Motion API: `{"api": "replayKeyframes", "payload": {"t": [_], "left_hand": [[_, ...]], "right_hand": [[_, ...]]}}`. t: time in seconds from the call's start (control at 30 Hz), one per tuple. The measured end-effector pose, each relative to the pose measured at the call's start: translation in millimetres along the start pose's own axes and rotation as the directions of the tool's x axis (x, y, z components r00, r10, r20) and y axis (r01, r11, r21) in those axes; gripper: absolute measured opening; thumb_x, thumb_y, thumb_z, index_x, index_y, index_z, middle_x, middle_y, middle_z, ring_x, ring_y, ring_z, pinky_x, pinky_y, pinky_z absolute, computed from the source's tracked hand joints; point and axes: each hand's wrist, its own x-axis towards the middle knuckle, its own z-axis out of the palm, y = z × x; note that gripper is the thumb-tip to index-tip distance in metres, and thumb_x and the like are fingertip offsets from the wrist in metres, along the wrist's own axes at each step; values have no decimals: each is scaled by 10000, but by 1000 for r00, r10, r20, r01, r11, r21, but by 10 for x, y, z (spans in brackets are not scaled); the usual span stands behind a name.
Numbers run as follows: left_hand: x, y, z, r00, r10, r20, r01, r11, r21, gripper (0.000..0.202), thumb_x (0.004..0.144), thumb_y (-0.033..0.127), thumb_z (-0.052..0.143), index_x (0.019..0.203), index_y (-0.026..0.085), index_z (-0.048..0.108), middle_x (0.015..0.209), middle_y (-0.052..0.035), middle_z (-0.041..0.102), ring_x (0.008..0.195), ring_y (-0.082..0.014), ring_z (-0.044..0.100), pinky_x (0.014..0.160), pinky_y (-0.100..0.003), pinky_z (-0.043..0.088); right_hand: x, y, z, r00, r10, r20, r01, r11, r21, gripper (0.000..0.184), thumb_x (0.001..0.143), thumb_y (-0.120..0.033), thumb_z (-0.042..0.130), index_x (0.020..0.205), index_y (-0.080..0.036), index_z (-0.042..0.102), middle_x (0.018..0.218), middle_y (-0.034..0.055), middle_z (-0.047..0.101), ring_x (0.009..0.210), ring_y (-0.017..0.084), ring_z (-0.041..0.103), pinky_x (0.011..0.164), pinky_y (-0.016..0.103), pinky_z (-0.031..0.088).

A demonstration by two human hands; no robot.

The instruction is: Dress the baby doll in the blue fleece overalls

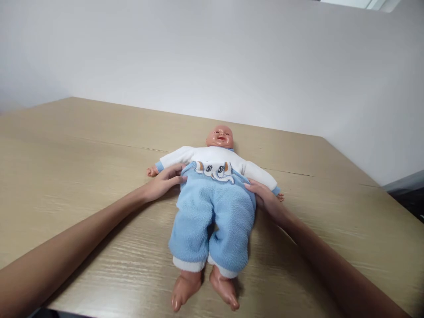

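A baby doll (220, 138) lies on its back on the wooden table, head away from me and bare feet toward me. It wears a white long-sleeved top (212, 153) with blue cuffs and fleecy light blue pants (195, 212) with white hems. An elephant face with eyes and a trunk decorates the front at the waist. My left hand (164, 182) grips the pants' waist at the left side, thumb in front. At the opposite side, my right hand (266, 198) holds the waist edge, its other fingers partly hidden behind the cloth.
The wooden table (99, 128) extends around the doll, with thin seams across its top. A pale wall (205, 57) stands behind its far edge. Something dark (409, 192) shows beyond the right edge.
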Motion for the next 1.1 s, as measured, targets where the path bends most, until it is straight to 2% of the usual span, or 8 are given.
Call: {"api": "replayKeyframes", "payload": {"t": [0.1, 0.17, 0.33, 0.47, 0.63, 0.8, 0.93, 1.1], "left_hand": [[24, 117, -7, 987, 160, -27, -155, 979, 136, 288, 1054, 473, 690, 966, 214, 600, 964, -12, 566, 948, -202, 524, 891, -325, 431], [88, 187, 10, 976, 218, -31, -210, 964, 161, 281, 1078, 470, 666, 985, 216, 591, 985, -13, 548, 962, -196, 507, 896, -321, 422], [264, 127, 80, 992, 62, -108, -63, 998, -8, 372, 1083, 578, 605, 1014, 214, 574, 954, 2, 564, 875, -178, 503, 822, -312, 438], [223, -71, 0, 1000, -20, -21, 20, 1000, 22, 361, 1043, 558, 656, 1017, 201, 612, 999, -13, 608, 917, -192, 549, 862, -328, 456], [63, -109, -210, 984, 30, 173, -33, 999, 18, 279, 991, 396, 735, 1159, 209, 613, 1116, -48, 646, 1063, -225, 634, 962, -352, 522], [17, -104, -277, 961, 68, 269, -114, 981, 159, 481, 912, 355, 842, 1290, 217, 580, 1302, -105, 656, 1255, -282, 641, 1130, -436, 498], [40, -158, -208, 971, 82, 223, -126, 973, 191, 414, 919, 402, 848, 1206, 211, 618, 1205, -77, 671, 1184, -278, 621, 1097, -424, 490], [40, -102, -164, 979, 60, 195, -60, 998, -5, 323, 930, 402, 832, 1133, 214, 664, 1147, -72, 704, 1143, -275, 646, 1056, -420, 500]], "right_hand": [[-28, -186, -9, 985, -169, -16, 160, 955, -250, 295, 948, -499, 737, 802, -254, 661, 805, -1, 562, 801, 226, 498, 793, 373, 425], [13, -291, 4, 973, -231, -29, 212, 931, -298, 279, 948, -486, 725, 807, -259, 646, 813, 1, 548, 800, 223, 481, 774, 366, 399], [273, -221, 27, 980, -143, -136, 120, 979, -165, 225, 908, -492, 739, 909, -280, 665, 887, -1, 621, 914, 246, 556, 882, 358, 458], [298, 31, -38, 974, -144, -176, 103, 969, -224, 299, 906, -539, 749, 850, -268, 635, 884, -2, 617, 954, 260, 555, 961, 378, 473], [111, 138, -283, 985, -172, 8, 164, 923, -349, 114, 976, -375, 641, 988, -271, 687, 986, 10, 676, 1030, 280, 601, 1058, 428, 486], [33, 128, -479, 965, -151, 216, 222, 905, -363, 520, 841, -279, 843, 1344, -288, 713, 1380, 65, 741, 1389, 356, 627, 1295, 554, 400], [32, 131, -398, 955, -228, 190, 290, 852, -436, 590, 799, -352, 954, 1347, -280, 746, 1528, 103, 697, 1590, 410, 480, 1388, 592, 252], [66, 166, -214, 974, -202, 101, 220, 949, -226, 537, 800, -392, 948, 1292, -282, 763, 1481, 101, 729, 1544, 376, 548, 1341, 515, 350]]}}
